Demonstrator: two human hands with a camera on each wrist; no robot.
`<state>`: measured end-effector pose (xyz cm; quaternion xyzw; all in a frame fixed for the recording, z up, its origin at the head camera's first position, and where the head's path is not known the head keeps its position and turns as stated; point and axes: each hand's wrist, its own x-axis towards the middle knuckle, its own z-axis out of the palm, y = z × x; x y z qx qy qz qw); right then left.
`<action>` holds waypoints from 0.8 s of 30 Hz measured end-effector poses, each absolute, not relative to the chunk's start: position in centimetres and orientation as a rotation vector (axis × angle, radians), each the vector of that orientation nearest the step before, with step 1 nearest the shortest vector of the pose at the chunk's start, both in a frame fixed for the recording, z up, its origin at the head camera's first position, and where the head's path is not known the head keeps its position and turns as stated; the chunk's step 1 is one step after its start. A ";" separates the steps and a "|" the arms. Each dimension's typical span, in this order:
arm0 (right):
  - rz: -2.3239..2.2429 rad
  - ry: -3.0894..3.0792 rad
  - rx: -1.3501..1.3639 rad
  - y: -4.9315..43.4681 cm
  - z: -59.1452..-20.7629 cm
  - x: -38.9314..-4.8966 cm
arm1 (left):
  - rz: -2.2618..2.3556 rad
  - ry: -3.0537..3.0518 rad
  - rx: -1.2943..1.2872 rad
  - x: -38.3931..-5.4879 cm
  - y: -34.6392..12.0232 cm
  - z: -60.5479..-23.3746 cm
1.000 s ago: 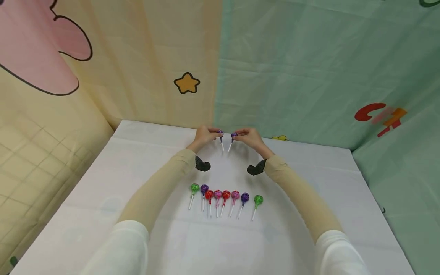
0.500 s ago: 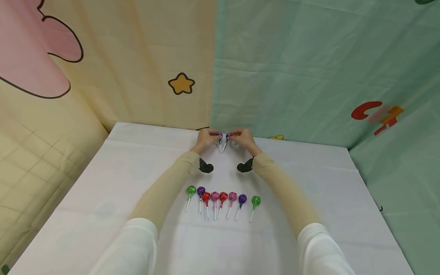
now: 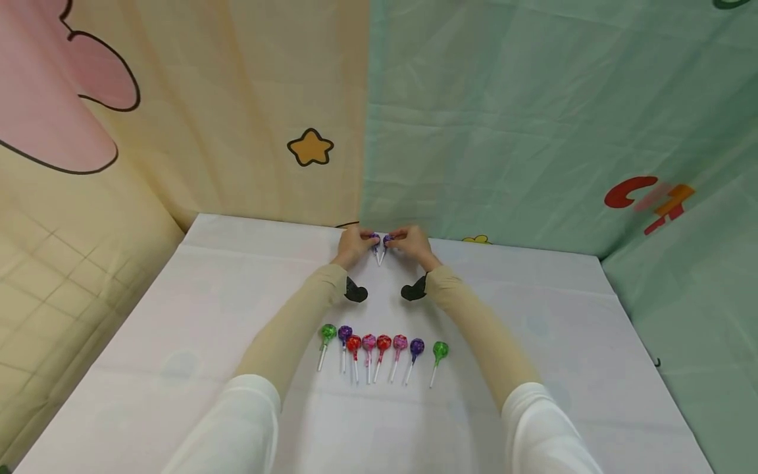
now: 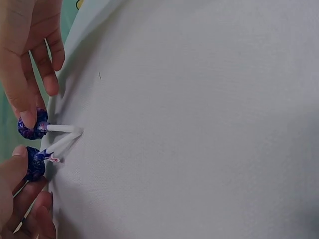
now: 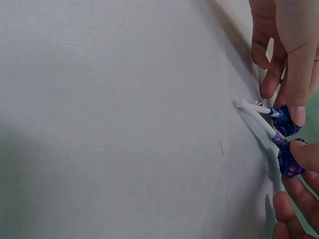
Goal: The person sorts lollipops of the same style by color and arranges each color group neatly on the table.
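Note:
At the far edge of the white table, my left hand (image 3: pixel 353 246) pinches a purple-wrapped lollipop (image 4: pixel 35 165) by its round head. Just to its right, a second purple lollipop (image 5: pixel 290 160) is pinched between the thumb and fingers of my right hand (image 3: pixel 413 245). Both heads point toward the curtain and sit a small gap apart. Their white sticks slant together, and the tips meet in a V in both wrist views. The fingers partly cover both heads.
Nearer me lies a row of lollipops: a green one (image 3: pixel 328 333) at the left end, then purple, red (image 3: pixel 353 343), pink, red, pink and purple, with another green one (image 3: pixel 440 350) at the right end. A printed curtain (image 3: pixel 474 118) hangs behind the table (image 3: pixel 177 355).
My hands have come closer together, the right one moving left. The two purple lollipops have gone from apart to touching at their stick tips. The head view has shifted slightly.

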<state>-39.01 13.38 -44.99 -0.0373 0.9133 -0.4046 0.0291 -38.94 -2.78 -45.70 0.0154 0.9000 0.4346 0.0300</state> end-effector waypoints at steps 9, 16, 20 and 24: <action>-1.202 2.824 -0.093 13.3 -45.6 -39.0 | 1.173 2.854 0.131 -39.1 -2.7 -46.4; -1.169 2.821 -0.095 13.3 -45.6 -39.0 | 1.071 2.838 0.190 -39.0 -3.1 -45.9; -1.162 2.815 -0.115 13.6 -45.6 -39.1 | 1.066 2.808 0.180 -38.8 -3.2 -45.3; -1.181 2.811 -0.142 13.6 -45.8 -39.1 | 1.072 2.807 0.151 -38.7 -3.1 -45.3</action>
